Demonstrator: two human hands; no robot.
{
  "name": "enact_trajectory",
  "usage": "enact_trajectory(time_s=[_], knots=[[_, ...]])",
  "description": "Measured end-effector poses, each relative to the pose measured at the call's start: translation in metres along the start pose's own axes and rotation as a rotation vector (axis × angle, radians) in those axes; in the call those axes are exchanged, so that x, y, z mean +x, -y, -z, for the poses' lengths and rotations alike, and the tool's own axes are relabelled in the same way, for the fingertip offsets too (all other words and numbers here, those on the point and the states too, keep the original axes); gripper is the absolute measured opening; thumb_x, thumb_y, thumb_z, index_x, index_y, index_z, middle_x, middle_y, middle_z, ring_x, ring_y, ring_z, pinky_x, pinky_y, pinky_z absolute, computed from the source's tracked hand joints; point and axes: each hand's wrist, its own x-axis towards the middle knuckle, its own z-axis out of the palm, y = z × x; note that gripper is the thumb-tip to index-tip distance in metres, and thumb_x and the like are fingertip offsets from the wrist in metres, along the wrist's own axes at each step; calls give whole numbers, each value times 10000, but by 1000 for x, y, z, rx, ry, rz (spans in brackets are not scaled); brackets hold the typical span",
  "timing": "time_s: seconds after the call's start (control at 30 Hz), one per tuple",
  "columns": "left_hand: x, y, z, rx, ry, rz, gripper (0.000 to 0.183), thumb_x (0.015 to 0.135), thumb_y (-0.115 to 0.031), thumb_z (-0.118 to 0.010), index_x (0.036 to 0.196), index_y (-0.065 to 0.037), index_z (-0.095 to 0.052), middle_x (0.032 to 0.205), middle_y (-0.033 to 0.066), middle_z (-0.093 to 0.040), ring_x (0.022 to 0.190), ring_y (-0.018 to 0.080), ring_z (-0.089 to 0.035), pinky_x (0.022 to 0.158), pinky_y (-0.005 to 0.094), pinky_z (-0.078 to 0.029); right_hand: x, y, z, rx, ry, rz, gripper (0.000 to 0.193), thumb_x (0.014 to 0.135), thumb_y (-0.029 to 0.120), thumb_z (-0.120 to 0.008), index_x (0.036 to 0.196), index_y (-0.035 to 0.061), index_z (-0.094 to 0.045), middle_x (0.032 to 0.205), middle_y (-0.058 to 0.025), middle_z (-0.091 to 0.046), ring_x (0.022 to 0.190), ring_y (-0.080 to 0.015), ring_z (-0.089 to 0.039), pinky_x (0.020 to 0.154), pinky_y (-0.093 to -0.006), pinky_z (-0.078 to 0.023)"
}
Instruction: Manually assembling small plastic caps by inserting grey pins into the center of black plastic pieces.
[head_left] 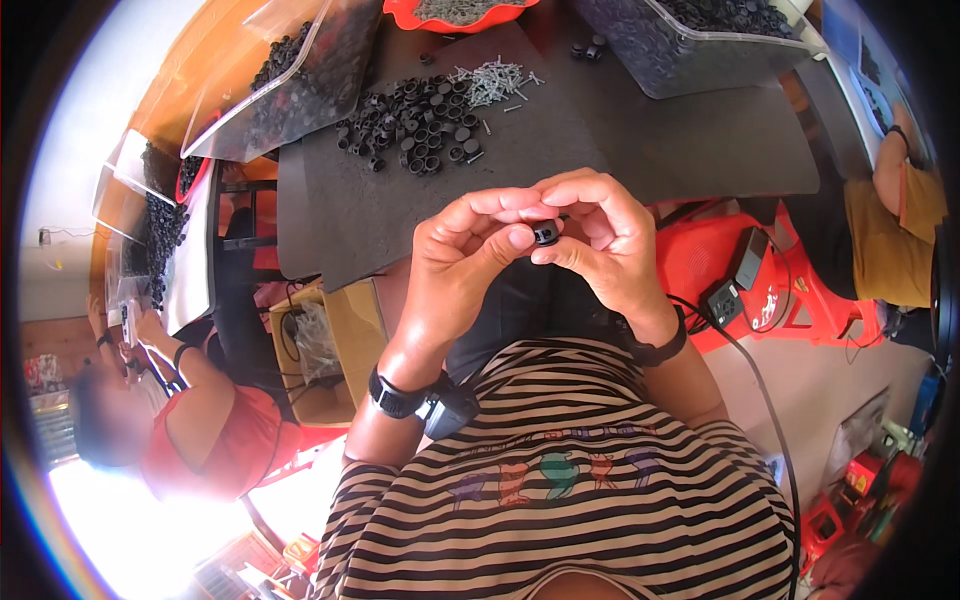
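A small black plastic part [545, 232], rounded with openings in its side, is pinched between the fingertips of both hands, close in front of my body. My left hand [468, 243] grips it with thumb and fingers from one side. From the other side my right hand [606, 240] holds it, thumb beneath and fingers curled over. The fingers hide part of it. Beyond my hands, a heap of black round plastic caps [410, 120] lies on the dark table mat [345, 215], beside a small pile of silver screws [494, 82].
Clear bins of black parts stand at the far left [262, 110] and far right [690, 50]. Between them is a red bowl [460, 18]. A co-worker in red [215, 435] sits at left, another person [895, 230] at right. A red stool [700, 265] carries cables; an open cardboard box [345, 345] stands below.
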Motion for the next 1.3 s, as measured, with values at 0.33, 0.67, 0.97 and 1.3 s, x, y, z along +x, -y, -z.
enact_trajectory(time_s=[0.33,0.67,0.97,1.3], knots=[[9,-2,4,-84,-98,23,238,921,-44,-604,1146,2,-540,1137,105,-588,998,168,-618,890,303,-523,14,4,-1,-534,35,258,268,721,59,-764,965,43,-656,1074,-101,-651,959,-256,-637,798,-329,-533],[7,-6,26,-36,3,200,329,930,-72,-599,1228,1,-479,1003,69,-644,960,112,-592,862,275,-478,18,-8,-16,-646,81,227,266,703,58,-769,925,22,-628,983,-97,-637,941,-282,-613,772,-352,-505],[77,-133,123,841,-482,-410,241,898,-165,-657,1084,-13,-651,983,6,-663,827,75,-595,756,231,-482,40,-17,9,-581,-24,118,395,785,116,-735,1136,-4,-597,1174,-156,-574,965,-252,-623,852,-341,-490],[55,-78,110,1170,-369,-345,72,785,-19,-703,856,-19,-689,847,91,-686,729,180,-648,640,265,-503,35,-30,29,-466,-93,26,140,947,57,-536,874,-39,-607,919,-139,-636,768,-189,-643,710,-279,-516]])
